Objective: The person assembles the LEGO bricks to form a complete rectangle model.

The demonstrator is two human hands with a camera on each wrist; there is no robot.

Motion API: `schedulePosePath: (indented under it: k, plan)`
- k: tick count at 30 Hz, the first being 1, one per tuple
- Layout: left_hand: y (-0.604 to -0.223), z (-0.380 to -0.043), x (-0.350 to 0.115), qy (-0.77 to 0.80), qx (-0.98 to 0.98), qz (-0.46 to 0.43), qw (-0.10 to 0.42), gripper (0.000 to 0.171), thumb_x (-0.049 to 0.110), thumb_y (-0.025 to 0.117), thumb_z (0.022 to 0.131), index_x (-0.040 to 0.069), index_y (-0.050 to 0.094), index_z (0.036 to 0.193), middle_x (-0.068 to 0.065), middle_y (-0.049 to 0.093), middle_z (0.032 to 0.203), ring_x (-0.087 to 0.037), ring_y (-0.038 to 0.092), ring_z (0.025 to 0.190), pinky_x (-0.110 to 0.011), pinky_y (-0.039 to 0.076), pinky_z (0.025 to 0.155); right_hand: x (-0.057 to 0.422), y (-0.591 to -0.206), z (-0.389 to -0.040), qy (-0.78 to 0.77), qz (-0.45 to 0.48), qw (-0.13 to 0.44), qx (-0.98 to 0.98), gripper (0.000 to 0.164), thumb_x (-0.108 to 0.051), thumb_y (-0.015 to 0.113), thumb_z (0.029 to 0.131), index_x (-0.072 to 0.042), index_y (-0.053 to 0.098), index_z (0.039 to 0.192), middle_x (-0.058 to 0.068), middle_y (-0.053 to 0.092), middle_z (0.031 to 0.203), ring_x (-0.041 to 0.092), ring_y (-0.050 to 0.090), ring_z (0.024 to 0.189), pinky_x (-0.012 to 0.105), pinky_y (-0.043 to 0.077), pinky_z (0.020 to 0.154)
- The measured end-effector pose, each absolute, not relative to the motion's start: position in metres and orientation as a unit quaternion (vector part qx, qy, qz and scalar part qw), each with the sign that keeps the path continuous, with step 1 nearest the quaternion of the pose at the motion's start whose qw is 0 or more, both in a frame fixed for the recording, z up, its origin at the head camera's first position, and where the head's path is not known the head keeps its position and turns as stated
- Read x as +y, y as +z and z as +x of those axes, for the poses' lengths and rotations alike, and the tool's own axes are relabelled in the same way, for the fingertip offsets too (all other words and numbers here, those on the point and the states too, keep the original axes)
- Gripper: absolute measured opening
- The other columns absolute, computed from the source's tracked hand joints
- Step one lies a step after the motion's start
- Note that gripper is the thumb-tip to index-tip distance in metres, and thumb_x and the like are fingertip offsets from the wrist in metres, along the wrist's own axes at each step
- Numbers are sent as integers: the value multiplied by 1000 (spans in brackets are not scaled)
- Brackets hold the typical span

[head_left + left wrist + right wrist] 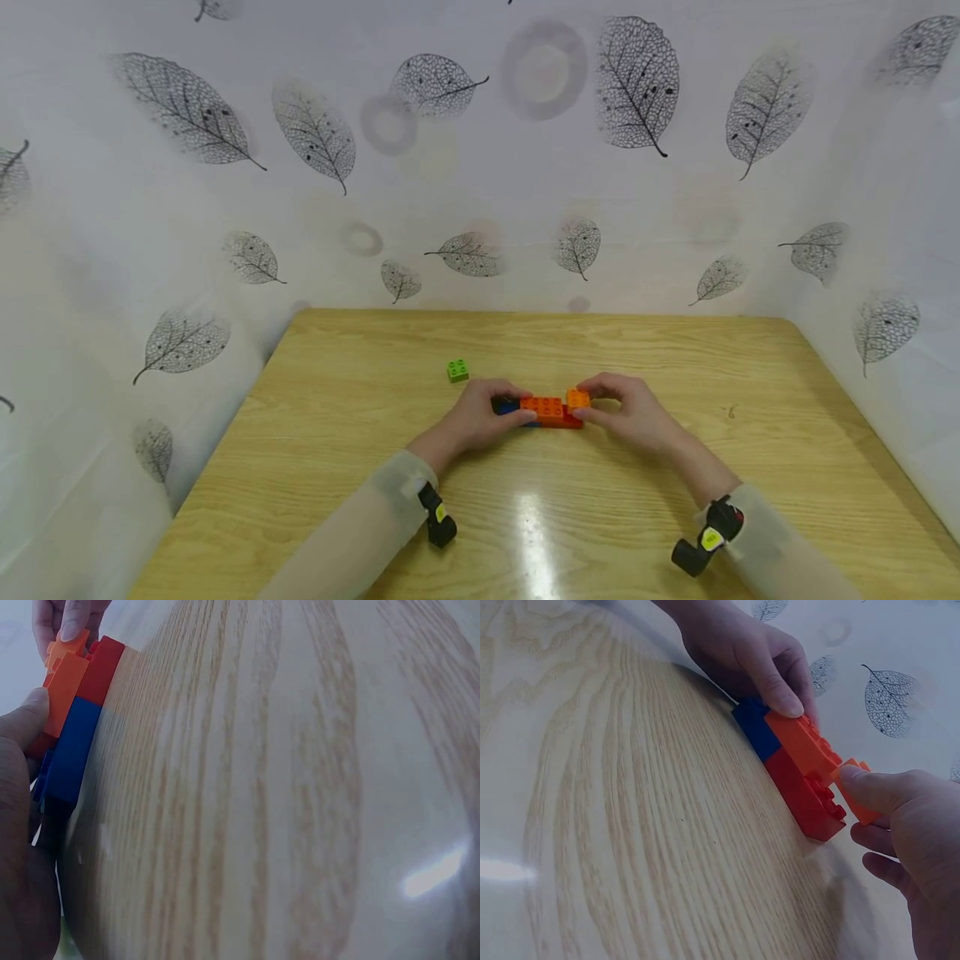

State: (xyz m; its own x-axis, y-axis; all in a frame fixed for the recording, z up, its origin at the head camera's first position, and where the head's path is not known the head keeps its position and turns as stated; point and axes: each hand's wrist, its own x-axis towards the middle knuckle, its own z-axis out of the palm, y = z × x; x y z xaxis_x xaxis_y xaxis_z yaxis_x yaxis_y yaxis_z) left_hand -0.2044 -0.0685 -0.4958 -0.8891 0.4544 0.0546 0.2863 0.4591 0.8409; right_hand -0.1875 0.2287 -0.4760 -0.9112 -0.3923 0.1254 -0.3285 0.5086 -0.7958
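Observation:
A blue brick (73,754) and a red brick (804,796) lie end to end on the table, with a longer orange brick (542,407) on top across their joint. My left hand (483,412) grips the long orange brick, thumb on its near side and fingers behind. Between thumb and fingers, my right hand (626,408) pinches a small square orange brick (577,399). That small brick is held beside the right end of the long orange one, close over the red brick's exposed studs, and looks tilted in the right wrist view.
A small green brick (457,371) stands on the wooden table (360,358), behind and left of the stack. A white curtain with leaf prints (480,183) surrounds the table's back and sides. Each wrist wears a small black camera (441,527).

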Motion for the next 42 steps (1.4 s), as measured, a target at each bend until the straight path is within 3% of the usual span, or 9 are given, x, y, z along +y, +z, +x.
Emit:
schedulePosePath:
  k: [17,24,42]
  plan:
    - [-498,-205,-68,479,845,224,81,32,38,83,95,22,80,123,10,75,118,-11,65,117,-37,49,107,224,-479,-185,-446,-229,40,865,33,-24,85,93,-12,75,123,-4,73,118,22,69,113,54,52,103]
    - [-498,-204,-68,483,843,224,82,32,39,82,95,22,80,122,10,75,118,-12,65,117,-39,50,106,223,-476,-185,-445,-227,52,865,28,-24,79,99,-13,76,124,-5,73,120,22,69,116,53,52,104]
    - [-497,-203,-68,480,845,222,79,32,36,83,95,21,80,123,11,74,117,-12,65,118,-38,48,109,222,-482,-185,-430,-242,19,870,23,-15,81,96,-11,80,119,1,75,117,24,70,112,50,55,101]
